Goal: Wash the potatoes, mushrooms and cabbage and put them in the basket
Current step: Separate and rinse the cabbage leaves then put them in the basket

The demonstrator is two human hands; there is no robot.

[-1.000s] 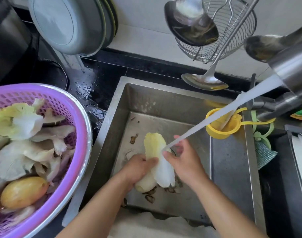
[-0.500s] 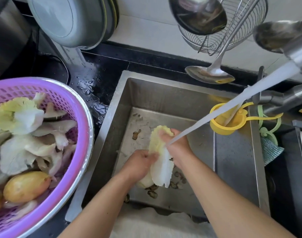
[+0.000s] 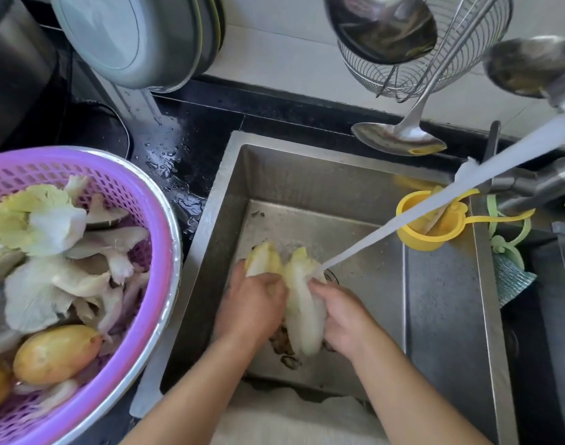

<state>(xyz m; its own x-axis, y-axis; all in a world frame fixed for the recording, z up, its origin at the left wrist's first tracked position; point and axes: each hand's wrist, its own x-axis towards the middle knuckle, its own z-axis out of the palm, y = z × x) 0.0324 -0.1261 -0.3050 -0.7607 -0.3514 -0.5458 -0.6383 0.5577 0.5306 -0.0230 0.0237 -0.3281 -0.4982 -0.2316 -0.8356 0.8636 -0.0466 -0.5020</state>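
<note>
1. Purple basket (image 3: 146,220) stands on the dark counter (image 3: 191,139), well to the left of both grips; it holds cabbage pieces (image 3: 40,216), mushrooms (image 3: 59,277) and potatoes (image 3: 58,353).
2. Left hand (image 3: 252,308), over the steel sink (image 3: 441,316), has its fingers curled round one cabbage leaf (image 3: 263,260), whose yellow tip sticks out beyond the grip.
3. Just right of that grip, a second cabbage leaf (image 3: 302,303) lies between the two hands, its white stalk pointing toward the person.
4. Right hand (image 3: 345,319) clamps this leaf from the right side, thumb on it.
5. Water stream (image 3: 435,203) from the tap (image 3: 531,184) strikes the leaf just beyond the right grip.
</note>
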